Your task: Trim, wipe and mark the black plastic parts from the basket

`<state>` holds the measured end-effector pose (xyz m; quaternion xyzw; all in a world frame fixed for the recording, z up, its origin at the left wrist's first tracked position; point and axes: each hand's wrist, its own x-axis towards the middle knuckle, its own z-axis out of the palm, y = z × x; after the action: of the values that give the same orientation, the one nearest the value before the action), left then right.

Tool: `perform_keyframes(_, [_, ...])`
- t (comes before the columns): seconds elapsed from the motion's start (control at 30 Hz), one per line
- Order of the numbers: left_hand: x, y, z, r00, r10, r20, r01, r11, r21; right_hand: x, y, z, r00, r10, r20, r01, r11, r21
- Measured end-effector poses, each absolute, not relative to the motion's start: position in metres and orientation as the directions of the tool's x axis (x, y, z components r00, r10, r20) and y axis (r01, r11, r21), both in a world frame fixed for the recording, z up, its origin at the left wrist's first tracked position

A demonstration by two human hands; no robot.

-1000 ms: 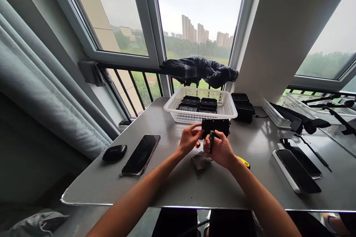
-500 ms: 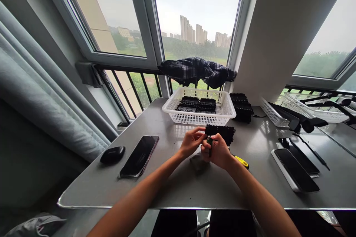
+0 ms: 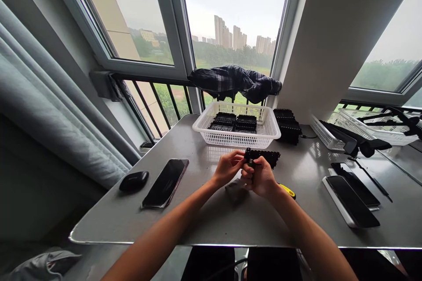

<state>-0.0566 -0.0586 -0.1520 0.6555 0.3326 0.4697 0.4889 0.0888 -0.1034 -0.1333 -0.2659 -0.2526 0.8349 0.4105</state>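
My left hand (image 3: 228, 169) is closed, its fingertips pinching a small black piece (image 3: 248, 153). Whether that piece belongs to the black toothed panel (image 3: 271, 157) right behind it, I cannot tell. Close against it, my right hand (image 3: 262, 179) is closed with the thumb on top, around a small part with a shiny metal end (image 3: 251, 163); it looked like a little green circuit board a moment ago, and the fingers now cover most of it. Under the hands lies a dark, flat item (image 3: 235, 191), partly hidden. A yellow-and-black handle (image 3: 287, 190) pokes out beyond my right wrist.
A white plastic basket (image 3: 231, 139) with black toothed panels (image 3: 235, 123) stands behind the hands. More black panels (image 3: 287, 125) are stacked beside it. Phones lie left (image 3: 166, 183) and right (image 3: 352, 202), with a black rounded case (image 3: 133, 181) far left. More baskets (image 3: 329, 134) stand at right.
The part in my right hand has turned, so its green side no longer shows and its metal end sits nearer the black piece. My left hand has barely moved.
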Motion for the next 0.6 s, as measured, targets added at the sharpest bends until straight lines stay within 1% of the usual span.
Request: perform_keyframes(0.6, [-0.067,-0.044,-0.151,0.250,0.922,0.297,-0.050,-0.294,0.955,0.109,-0.093,-0.134,-0.437,0.855,-0.278,-0.613,-0.509,-0.604])
